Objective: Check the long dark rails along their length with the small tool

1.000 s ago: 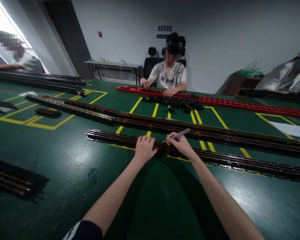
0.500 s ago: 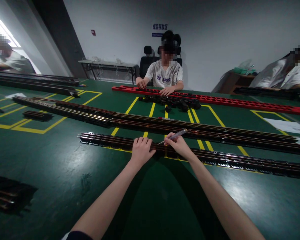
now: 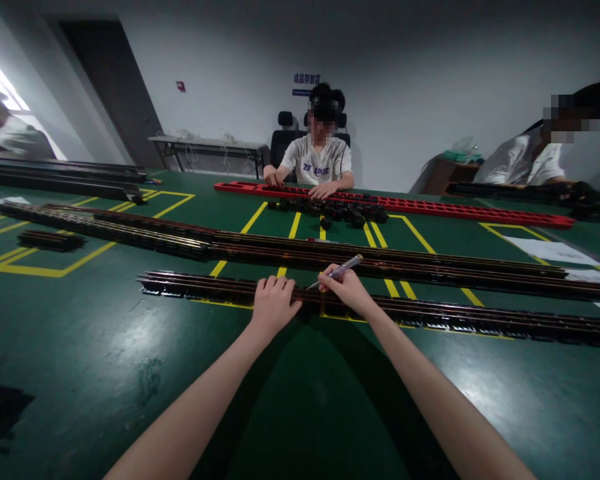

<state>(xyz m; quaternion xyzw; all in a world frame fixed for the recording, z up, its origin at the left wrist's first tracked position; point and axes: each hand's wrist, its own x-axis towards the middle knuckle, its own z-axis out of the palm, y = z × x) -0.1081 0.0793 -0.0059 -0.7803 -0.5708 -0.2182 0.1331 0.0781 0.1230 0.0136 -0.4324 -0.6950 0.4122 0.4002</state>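
My left hand [image 3: 273, 303] rests on the nearest long dark rail [image 3: 200, 285], fingers curled over its top. My right hand [image 3: 347, 288] sits just to the right on the same rail and pinches a thin silvery pen-like tool [image 3: 341, 268] whose tip points down at the rail between my hands. The rail runs across the green table [image 3: 130, 347] from left to far right.
A second, longer pair of dark rails [image 3: 380, 257] lies behind. Across the table a seated person [image 3: 317, 160] handles a red strip [image 3: 430, 208] and a heap of small black parts [image 3: 340, 212]. Other people sit at far left and far right. White papers [image 3: 550, 251] lie right.
The view has swung, so everything sits a little further left in the picture. My hands hold the same positions on the rail with the tool.
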